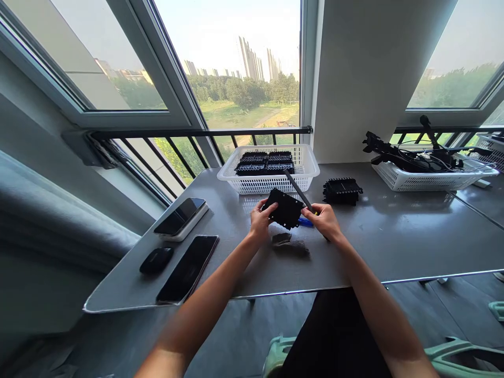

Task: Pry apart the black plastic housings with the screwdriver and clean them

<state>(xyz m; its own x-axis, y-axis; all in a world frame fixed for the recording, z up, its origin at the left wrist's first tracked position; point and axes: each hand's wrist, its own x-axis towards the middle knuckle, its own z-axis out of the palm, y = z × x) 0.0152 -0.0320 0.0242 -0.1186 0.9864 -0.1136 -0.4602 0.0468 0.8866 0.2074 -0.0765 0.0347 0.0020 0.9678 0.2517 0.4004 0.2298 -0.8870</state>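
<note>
My left hand (260,219) grips the left edge of a thin black plastic plate (286,209) with small tabs along its rim, thumb on its face. In my right hand (323,220) is a long flat grey tool (298,191) that looks like a file, slanting up to the left, with a bit of yellow by the fingers. My right fingertips are at the plate's right edge; whether they also touch it I cannot tell. Partly hidden below the plate is a blue object (306,222). Dark scraps or dust (291,244) lie on the table beneath my hands.
A white basket (271,184) holds stacked black plates, with another black stack (342,190) to its right. Farther right, a white basket (423,181) carries black parts and cables. Two phones (188,269) (181,215) and a black rounded case (156,260) lie at left on the grey table (394,236).
</note>
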